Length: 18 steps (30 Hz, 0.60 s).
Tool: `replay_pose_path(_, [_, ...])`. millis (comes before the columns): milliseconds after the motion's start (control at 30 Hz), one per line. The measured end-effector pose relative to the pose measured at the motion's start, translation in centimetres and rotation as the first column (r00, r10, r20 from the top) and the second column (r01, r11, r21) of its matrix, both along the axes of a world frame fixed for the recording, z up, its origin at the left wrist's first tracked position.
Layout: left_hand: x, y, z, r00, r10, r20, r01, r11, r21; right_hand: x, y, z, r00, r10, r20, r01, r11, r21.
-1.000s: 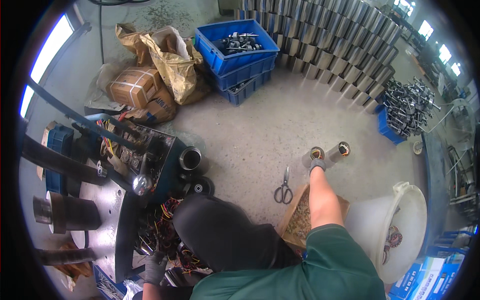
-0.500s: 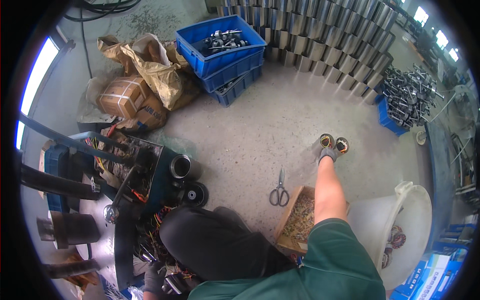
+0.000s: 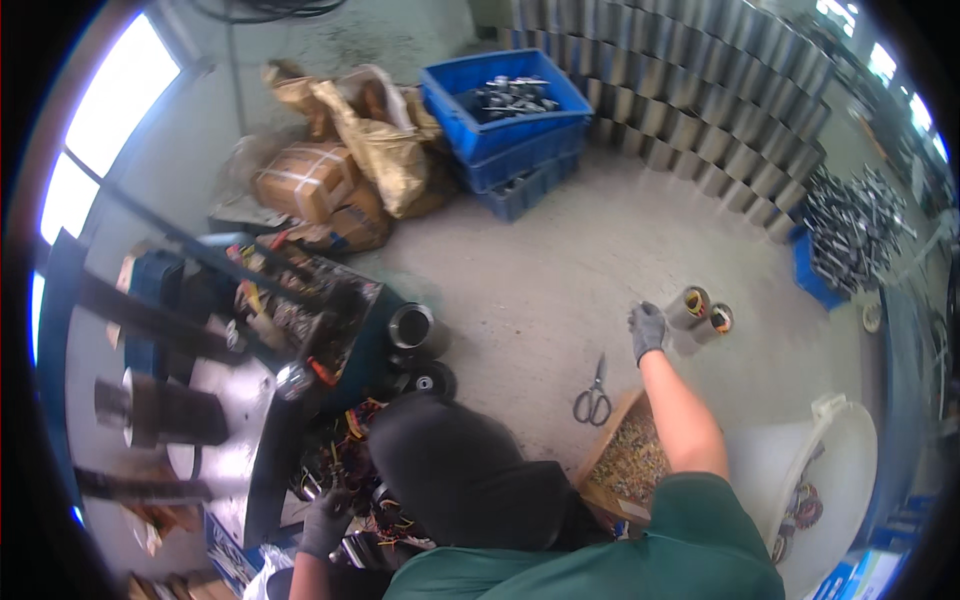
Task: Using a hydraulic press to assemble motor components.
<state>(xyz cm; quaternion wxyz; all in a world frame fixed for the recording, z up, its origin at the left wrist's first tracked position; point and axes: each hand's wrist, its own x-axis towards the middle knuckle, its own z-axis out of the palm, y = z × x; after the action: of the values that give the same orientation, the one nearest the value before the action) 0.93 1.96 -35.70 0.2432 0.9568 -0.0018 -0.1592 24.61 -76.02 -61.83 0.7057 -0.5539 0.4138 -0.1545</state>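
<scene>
Right hand (image 3: 648,330): gloved fingers curled beside two metal cylinders (image 3: 700,310) on floor (image 3: 540,270), grip state unclear | Left hand (image 3: 325,520): in wiring, closure unclear | Risk: cylinders roll away if nudged.

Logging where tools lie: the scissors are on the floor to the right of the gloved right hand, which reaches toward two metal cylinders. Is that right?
Not quite. In the head view the scissors lie on the floor to the left of the gloved right hand, below it in the picture. The rest holds: that hand reaches toward the two metal cylinders.
</scene>
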Motion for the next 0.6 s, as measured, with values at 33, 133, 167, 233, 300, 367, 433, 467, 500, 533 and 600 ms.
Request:
replay_pose_path(33, [0.4,-1.0,1.3,0.996,-0.034,0.080,0.035,0.999,-0.009,0.2,4.2,3.9,0.993,0.117,0.004,-0.116,0.990,-0.084])
replay_pose_path(133, [2.8,-3.0,5.0,0.960,-0.074,0.270,0.091,0.994,-0.053,-0.7,17.0,18.6,0.802,0.537,0.262,-0.419,0.818,-0.394])
replay_pose_path(167, [3.5,-3.6,5.8,0.916,-0.073,0.394,0.110,0.991,-0.073,-2.2,20.5,23.9,0.686,0.645,0.339,-0.498,0.754,-0.427])
replay_pose_path(233, [4.3,-4.2,7.1,0.867,-0.020,0.497,0.100,0.986,-0.135,-5.7,26.0,34.0,0.308,0.925,0.222,-0.459,0.349,-0.817])
replay_pose_path(300, [4.1,-4.3,8.0,0.857,0.042,0.513,0.080,0.974,-0.213,-7.7,31.4,41.6,-0.047,0.998,0.041,-0.199,0.031,-0.980])
replay_pose_path(367, [3.2,-4.2,8.6,0.823,0.081,0.562,0.085,0.961,-0.263,-9.2,38.1,45.4,-0.231,0.973,-0.013,-0.144,-0.048,-0.988])
replay_pose_path(433, [2.0,-4.1,9.0,0.844,0.206,0.496,0.026,0.907,-0.420,-9.1,44.6,46.5,-0.401,0.909,-0.109,-0.219,-0.211,-0.953])
replay_pose_path(467, [1.4,-4.0,9.1,0.860,0.275,0.430,-0.018,0.858,-0.513,-9.0,47.6,46.4,-0.356,0.919,-0.170,-0.279,-0.278,-0.919])
replay_pose_path(500, [1.1,-3.9,9.1,0.857,0.343,0.384,0.000,0.745,-0.667,-8.9,50.1,45.9,-0.306,0.922,-0.235,-0.331,-0.335,-0.882])
replay_pose_path(533, [0.9,-3.7,9.0,0.849,0.389,0.358,0.037,0.632,-0.774,-8.7,52.5,45.3,-0.253,0.918,-0.307,-0.384,-0.386,-0.839])
replay_pose_path(600, [0.8,-3.5,8.5,0.841,0.458,0.289,0.075,0.430,-0.900,-7.9,56.6,44.1,-0.259,0.891,-0.372,-0.263,-0.436,-0.861])
